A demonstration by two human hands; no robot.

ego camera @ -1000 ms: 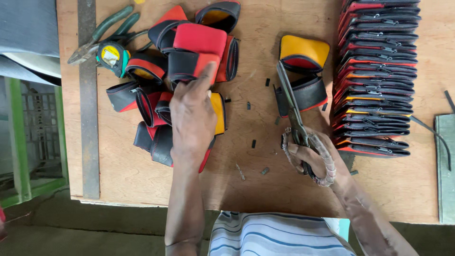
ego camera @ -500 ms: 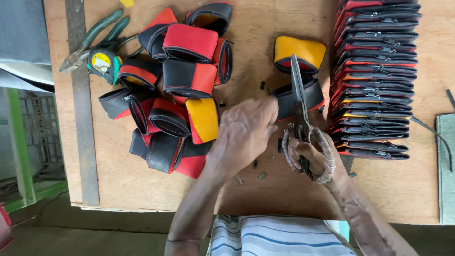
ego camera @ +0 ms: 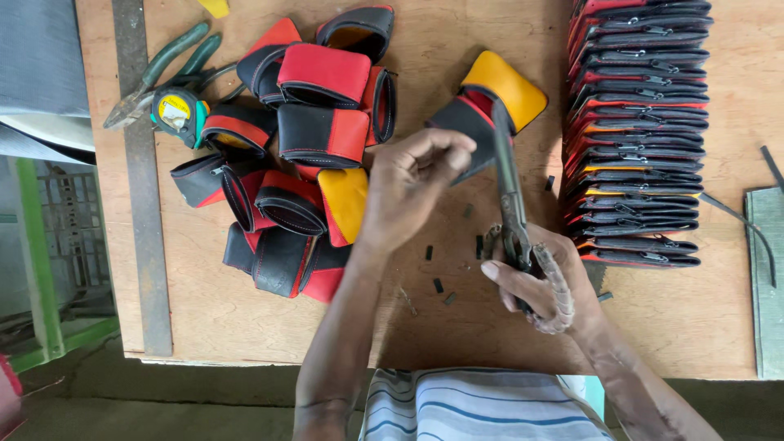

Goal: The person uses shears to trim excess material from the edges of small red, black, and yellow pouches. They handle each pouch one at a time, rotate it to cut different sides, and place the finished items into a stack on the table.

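My left hand [ego camera: 412, 184] grips a small pouch [ego camera: 490, 110] of black, red and yellow material and lifts it off the wooden table [ego camera: 678, 318]. My right hand [ego camera: 543, 282] holds large scissors [ego camera: 508, 192] by their cord-wrapped handles. The blades point up and away, and their tips reach the pouch's edge. Left of my left hand lies a pile of similar red, black and yellow pouches [ego camera: 302, 155].
A neat stack of flat zippered pouches [ego camera: 637, 131] fills the right side. Green-handled pliers [ego camera: 159, 73], a tape measure [ego camera: 175, 110] and a long metal ruler [ego camera: 143, 204] lie at the left. Small black offcuts [ego camera: 437, 286] dot the table near me.
My left hand left the pile, crossed to the right and picked up the yellow-topped pouch. The scissors swung upright to meet the pouch.
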